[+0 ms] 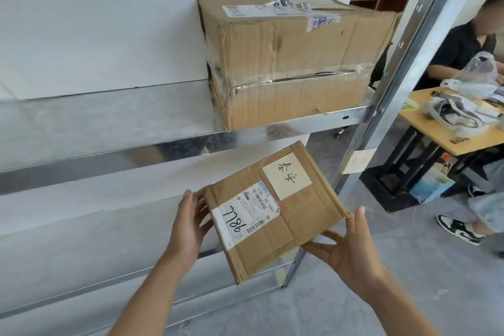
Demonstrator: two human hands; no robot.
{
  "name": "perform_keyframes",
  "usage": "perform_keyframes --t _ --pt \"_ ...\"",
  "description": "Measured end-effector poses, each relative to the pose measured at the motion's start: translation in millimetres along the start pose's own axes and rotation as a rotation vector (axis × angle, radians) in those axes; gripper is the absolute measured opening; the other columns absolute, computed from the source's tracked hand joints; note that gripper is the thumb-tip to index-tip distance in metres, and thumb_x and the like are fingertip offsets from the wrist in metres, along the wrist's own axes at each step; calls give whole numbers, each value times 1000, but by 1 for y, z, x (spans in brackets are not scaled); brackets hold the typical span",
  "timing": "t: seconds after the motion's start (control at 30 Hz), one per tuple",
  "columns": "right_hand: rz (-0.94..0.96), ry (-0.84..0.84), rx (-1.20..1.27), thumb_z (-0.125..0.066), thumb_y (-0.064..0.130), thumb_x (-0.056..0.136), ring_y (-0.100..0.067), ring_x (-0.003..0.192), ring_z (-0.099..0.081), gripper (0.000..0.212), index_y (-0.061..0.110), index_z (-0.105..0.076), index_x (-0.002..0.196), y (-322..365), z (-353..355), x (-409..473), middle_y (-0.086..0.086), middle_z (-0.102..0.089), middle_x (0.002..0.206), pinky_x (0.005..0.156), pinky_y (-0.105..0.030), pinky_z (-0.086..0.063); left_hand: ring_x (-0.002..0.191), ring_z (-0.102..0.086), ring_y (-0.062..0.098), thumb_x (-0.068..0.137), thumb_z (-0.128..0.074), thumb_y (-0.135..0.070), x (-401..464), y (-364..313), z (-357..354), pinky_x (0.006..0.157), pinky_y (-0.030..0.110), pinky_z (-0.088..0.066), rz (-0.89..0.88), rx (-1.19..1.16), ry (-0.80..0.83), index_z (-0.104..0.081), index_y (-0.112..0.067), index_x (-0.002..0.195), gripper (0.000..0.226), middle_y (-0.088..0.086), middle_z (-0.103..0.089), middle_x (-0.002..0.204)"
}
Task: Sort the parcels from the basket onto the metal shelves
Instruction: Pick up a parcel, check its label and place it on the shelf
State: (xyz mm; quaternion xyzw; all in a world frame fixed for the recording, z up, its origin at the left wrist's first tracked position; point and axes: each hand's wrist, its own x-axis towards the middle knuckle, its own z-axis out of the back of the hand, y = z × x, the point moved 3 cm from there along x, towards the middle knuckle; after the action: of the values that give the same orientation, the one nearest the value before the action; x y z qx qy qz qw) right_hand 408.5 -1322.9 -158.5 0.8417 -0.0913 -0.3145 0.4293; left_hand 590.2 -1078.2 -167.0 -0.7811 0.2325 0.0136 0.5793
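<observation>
The left hand [188, 222] and the right hand [347, 251], fingers spread, hold a flat cardboard parcel [275, 210] by its opposite edges in front of the metal shelves [109, 128]. Above, a big box [294, 60] stands on one shelf.

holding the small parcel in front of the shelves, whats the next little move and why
Probably carry the small parcel forward onto a bare stretch of shelf. The left hand and right hand hold it by opposite edges in mid-air, short of the rack. The large box fills the right end of the upper shelf, while the space to its left looks free.
</observation>
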Motion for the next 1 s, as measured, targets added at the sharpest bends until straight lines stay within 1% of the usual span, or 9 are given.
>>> perform_keyframes --t 0.1,0.2,0.3,0.43,0.5,0.6,0.7,0.8,1.0 --pt "16 -2 35 -30 73 94 -53 116 -68 55 47 -56 134 1 5 11 -27 -53 145 89 -57 -62 114 -65 25 107 -25 -51 16 5 -9 88 42 -49 32 43 -17 -67 -22 123 53 -1 -78 112" --pt "-32 -45 74 -36 73 92 -54 125 -61 64 38 -51 144 -4 4 23 -28 -47 149 85 -58 -63 110 -67 24 107 -24 -54 34 7 -15 89 43 -49 62 108 -14 -69 -24 118 56 1 -79 108" --pt "-86 -76 98 -38 74 89 -54 122 -63 65 42 -45 145 -7 3 36 -24 -41 150 82 -56 -64 109 -67 26 105 -23 -58 50 8 -19 84 41 -51 96 170 1 -67 -27 121 56 10 -74 118" --pt "-95 -79 88 -30 72 96 -47 96 -78 50 46 -43 137 -7 3 50 -22 -38 144 97 -61 -56 115 -67 29 105 -22 -58 69 13 -22 88 42 -51 137 222 3 -64 -26 130 58 12 -74 121" --pt "-104 -97 77 -29 72 98 -41 87 -79 51 43 -45 137 -8 2 56 -24 -39 143 96 -61 -57 113 -67 29 105 -23 -58 75 16 -23 90 43 -52 143 222 -7 -62 -26 132 57 12 -75 119" --pt "-137 -99 82 -30 73 97 -47 102 -72 62 41 -40 148 -10 1 64 -26 -39 149 85 -55 -63 119 -65 28 104 -24 -59 83 22 -24 103 46 -48 156 214 7 -58 -25 139 60 11 -73 126" --pt "-143 -113 141 -30 71 99 -54 120 -62 68 33 -38 154 -11 -1 69 -29 -44 146 95 -60 -59 128 -61 27 103 -25 -61 90 28 -23 114 49 -41 181 182 31 -58 -21 142 65 10 -70 134" --pt "-128 -127 180 -30 69 100 -56 128 -56 63 29 -44 147 -10 -2 75 -32 -45 151 104 -65 -51 131 -58 26 104 -24 -58 94 30 -24 118 49 -37 192 139 52 -57 -17 142 65 10 -68 137" --pt "-132 -154 222 -35 72 98 -56 142 -43 66 35 -39 153 -16 -2 84 -33 -32 162 95 -67 -55 134 -56 25 106 -22 -54 97 27 -28 118 47 -36 190 76 96 -54 -15 146 64 10 -65 141"
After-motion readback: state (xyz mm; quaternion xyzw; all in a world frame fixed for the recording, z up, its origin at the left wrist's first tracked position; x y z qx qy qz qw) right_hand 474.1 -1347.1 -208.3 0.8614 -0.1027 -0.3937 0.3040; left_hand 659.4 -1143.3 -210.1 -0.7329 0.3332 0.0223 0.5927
